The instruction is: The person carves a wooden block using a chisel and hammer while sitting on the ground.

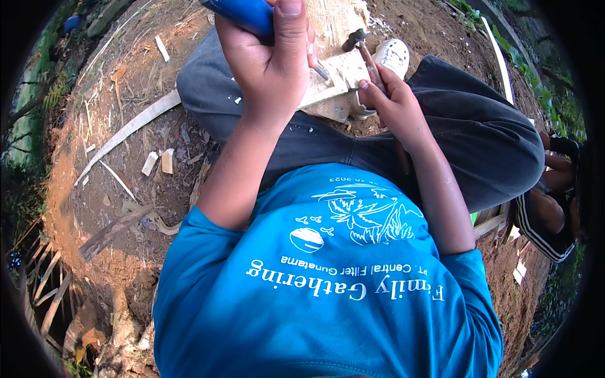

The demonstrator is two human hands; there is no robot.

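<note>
My left hand is raised close to the view, its fingers wrapped round a chisel with a thick blue handle. The chisel's metal shaft slants down to the right, its end at a pale piece of wood between my legs. Chips and rough cut marks show on that wood. In my right hand is a hammer with a dark metal head and a wooden handle, gripped partway along. The hammer's head is above the wood, to the right of the chisel.
A white clog on my foot is just beyond the hammer. On the brown soil to the left lie a long curved wood strip, small offcuts and a stick. Another person's bent legs are at the far right.
</note>
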